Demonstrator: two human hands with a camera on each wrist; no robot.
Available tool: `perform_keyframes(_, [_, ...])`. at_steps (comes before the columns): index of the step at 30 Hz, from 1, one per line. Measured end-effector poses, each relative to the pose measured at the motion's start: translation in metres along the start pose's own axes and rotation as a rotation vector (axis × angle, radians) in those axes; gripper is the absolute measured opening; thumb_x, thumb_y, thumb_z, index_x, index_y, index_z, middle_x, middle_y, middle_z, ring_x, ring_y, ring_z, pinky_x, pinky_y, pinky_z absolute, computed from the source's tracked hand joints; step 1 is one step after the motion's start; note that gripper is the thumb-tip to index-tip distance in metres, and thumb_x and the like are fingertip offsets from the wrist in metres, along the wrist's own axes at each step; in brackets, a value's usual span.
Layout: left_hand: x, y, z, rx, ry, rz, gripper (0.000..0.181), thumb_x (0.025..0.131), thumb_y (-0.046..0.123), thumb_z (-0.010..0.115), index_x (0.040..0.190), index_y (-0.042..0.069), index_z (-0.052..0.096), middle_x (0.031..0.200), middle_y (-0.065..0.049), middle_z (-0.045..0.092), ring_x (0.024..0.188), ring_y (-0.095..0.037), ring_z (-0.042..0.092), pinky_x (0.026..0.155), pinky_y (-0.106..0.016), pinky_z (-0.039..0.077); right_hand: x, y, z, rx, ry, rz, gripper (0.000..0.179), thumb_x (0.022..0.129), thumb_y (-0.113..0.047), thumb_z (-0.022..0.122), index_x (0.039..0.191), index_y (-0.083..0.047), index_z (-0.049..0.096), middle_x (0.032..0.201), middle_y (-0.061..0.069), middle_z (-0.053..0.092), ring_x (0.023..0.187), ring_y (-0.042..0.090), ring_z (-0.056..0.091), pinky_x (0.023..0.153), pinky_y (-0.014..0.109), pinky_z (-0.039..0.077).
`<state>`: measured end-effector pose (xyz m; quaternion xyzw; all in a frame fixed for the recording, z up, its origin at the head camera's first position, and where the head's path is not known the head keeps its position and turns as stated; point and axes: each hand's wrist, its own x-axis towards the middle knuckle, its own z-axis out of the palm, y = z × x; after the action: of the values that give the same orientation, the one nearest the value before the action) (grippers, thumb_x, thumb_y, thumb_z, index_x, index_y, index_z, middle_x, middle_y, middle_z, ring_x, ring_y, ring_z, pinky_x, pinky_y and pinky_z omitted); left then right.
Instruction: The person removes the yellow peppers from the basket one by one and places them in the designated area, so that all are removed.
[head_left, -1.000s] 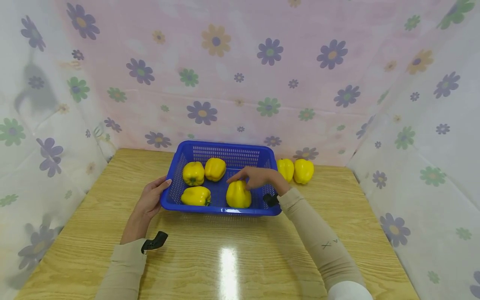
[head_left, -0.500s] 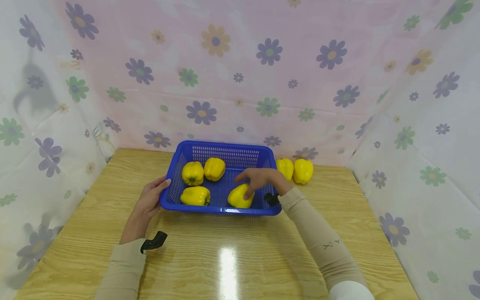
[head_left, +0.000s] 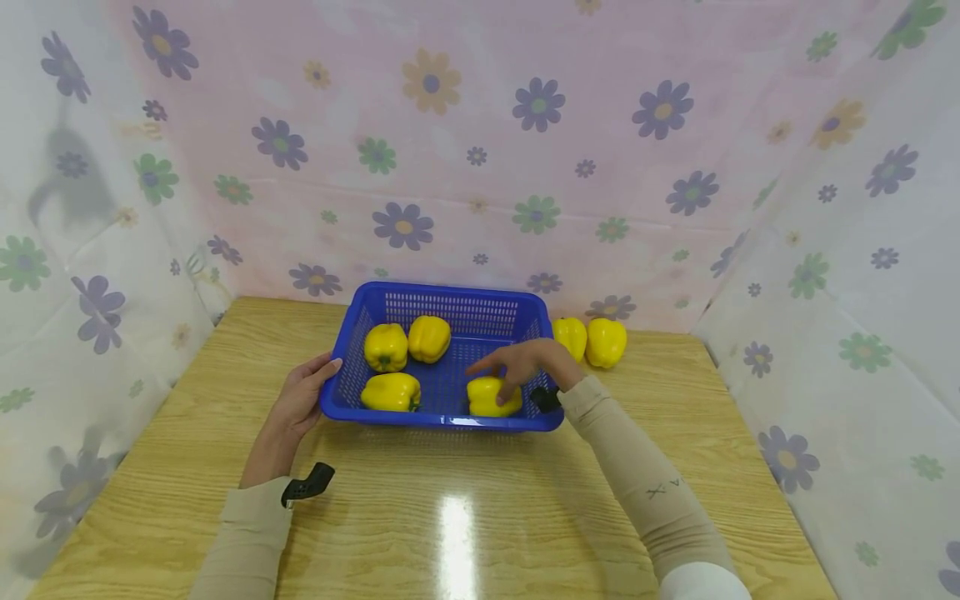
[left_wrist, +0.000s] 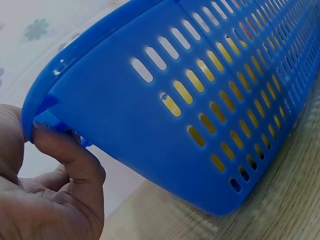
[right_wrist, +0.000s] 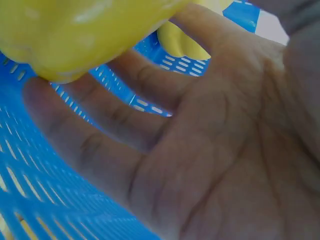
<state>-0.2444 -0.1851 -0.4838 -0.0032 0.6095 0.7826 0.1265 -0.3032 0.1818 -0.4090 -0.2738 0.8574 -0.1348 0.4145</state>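
Note:
My left hand [head_left: 298, 398] grips the left rim of a blue plastic basket [head_left: 401, 417]. In the left wrist view its fingers [left_wrist: 82, 162] curl under that rim. Inside the basket's right half, my right hand [head_left: 522, 361] touches a yellow bell pepper [head_left: 483, 397] lying on its side. The right wrist view shows the same pepper [right_wrist: 85, 35] against the fingertips, with the fingers [right_wrist: 107, 117] nearly straight. On the left side of the basket sit three more yellow bell peppers: one at the back [head_left: 430, 339], one at far left [head_left: 386, 347], one at the front [head_left: 392, 392].
Two yellow bell peppers [head_left: 606, 342] stand on the wooden table [head_left: 390, 508] just right of the basket. A flowered cloth [head_left: 480, 150] rises behind the table and along both sides.
The pepper by my right hand has tipped from upright onto its side and shifted slightly right, the right hand moving a little with it. My left hand and the basket stay put.

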Motion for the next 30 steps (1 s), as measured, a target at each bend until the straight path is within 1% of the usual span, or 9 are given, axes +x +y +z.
perform_keyframes(3, [0.0, -0.001, -0.001, 0.005, 0.001, 0.002, 0.068, 0.109, 0.025, 0.05, 0.157, -0.01, 0.017, 0.111, 0.011, 0.064, 0.101, -0.003, 0.068, 0.088, -0.022, 0.058, 0.0, 0.001, 0.002, 0.038, 0.0, 0.024, 0.075, 0.1, -0.014, 0.066, 0.163, -0.026, 0.027, 0.166, 0.012, 0.026, 0.146, 0.033, 0.036, 0.113, 0.05, 0.043])
perform_keyframes(6, [0.0, -0.001, -0.001, 0.001, 0.005, 0.0, 0.067, 0.109, 0.024, 0.05, 0.157, -0.01, 0.018, 0.11, 0.012, 0.065, 0.101, -0.003, 0.068, 0.087, -0.022, 0.058, -0.001, 0.002, 0.004, 0.105, 0.004, 0.025, 0.074, 0.102, -0.012, 0.062, 0.163, -0.026, 0.023, 0.168, 0.012, 0.018, 0.145, 0.033, 0.036, 0.106, 0.049, 0.05])
perform_keyframes(10, [0.0, 0.0, 0.0, -0.007, 0.009, -0.009, 0.068, 0.108, 0.024, 0.051, 0.157, -0.009, 0.019, 0.11, 0.011, 0.065, 0.101, -0.003, 0.068, 0.088, -0.022, 0.058, 0.0, 0.005, 0.005, 0.189, 0.017, 0.029, 0.073, 0.102, -0.008, 0.06, 0.163, -0.026, 0.025, 0.169, 0.012, 0.013, 0.138, 0.032, 0.042, 0.094, 0.046, 0.058])
perform_keyframes(13, [0.0, 0.0, 0.0, -0.006, 0.009, -0.013, 0.068, 0.108, 0.025, 0.051, 0.158, -0.009, 0.019, 0.112, 0.011, 0.065, 0.101, -0.003, 0.068, 0.088, -0.022, 0.058, 0.002, 0.008, 0.006, 0.204, 0.052, 0.027, 0.068, 0.1, -0.006, 0.063, 0.158, -0.026, 0.034, 0.165, 0.014, 0.021, 0.129, 0.032, 0.048, 0.089, 0.042, 0.059])
perform_keyframes(16, [0.0, 0.0, 0.0, -0.005, 0.006, -0.011, 0.069, 0.108, 0.026, 0.051, 0.158, -0.008, 0.018, 0.113, 0.011, 0.064, 0.102, -0.003, 0.068, 0.088, -0.022, 0.058, 0.004, 0.009, 0.006, 0.207, 0.094, 0.02, 0.059, 0.097, -0.004, 0.067, 0.146, -0.026, 0.041, 0.157, 0.015, 0.03, 0.117, 0.03, 0.051, 0.085, 0.039, 0.057])
perform_keyframes(19, [0.0, 0.0, 0.0, -0.008, -0.002, -0.006, 0.068, 0.108, 0.026, 0.051, 0.158, -0.008, 0.019, 0.114, 0.01, 0.064, 0.102, -0.004, 0.068, 0.088, -0.023, 0.058, 0.005, 0.01, 0.006, 0.22, 0.118, 0.014, 0.056, 0.095, -0.002, 0.068, 0.139, -0.027, 0.043, 0.152, 0.017, 0.035, 0.108, 0.028, 0.051, 0.083, 0.04, 0.056])
perform_keyframes(22, [0.001, -0.001, -0.001, -0.014, -0.009, 0.001, 0.068, 0.109, 0.025, 0.051, 0.158, -0.009, 0.019, 0.113, 0.01, 0.065, 0.102, -0.004, 0.068, 0.088, -0.023, 0.058, 0.005, 0.01, 0.006, 0.234, 0.119, 0.004, 0.057, 0.095, 0.0, 0.067, 0.139, -0.027, 0.043, 0.153, 0.019, 0.035, 0.103, 0.028, 0.053, 0.082, 0.044, 0.057])
perform_keyframes(26, [0.001, -0.002, -0.002, -0.019, -0.015, 0.013, 0.067, 0.109, 0.024, 0.05, 0.157, -0.01, 0.019, 0.113, 0.01, 0.065, 0.102, -0.004, 0.068, 0.088, -0.023, 0.059, 0.005, 0.01, 0.006, 0.21, 0.123, -0.029, 0.057, 0.094, 0.001, 0.066, 0.14, -0.026, 0.045, 0.155, 0.016, 0.033, 0.112, 0.03, 0.05, 0.085, 0.042, 0.056])
perform_keyframes(30, [0.002, -0.003, -0.002, -0.022, -0.014, 0.015, 0.067, 0.109, 0.024, 0.05, 0.157, -0.01, 0.019, 0.113, 0.01, 0.066, 0.102, -0.005, 0.068, 0.087, -0.023, 0.059, 0.006, 0.011, 0.006, 0.202, 0.112, -0.06, 0.059, 0.097, -0.001, 0.064, 0.148, -0.024, 0.045, 0.16, 0.013, 0.031, 0.13, 0.033, 0.043, 0.092, 0.041, 0.056])
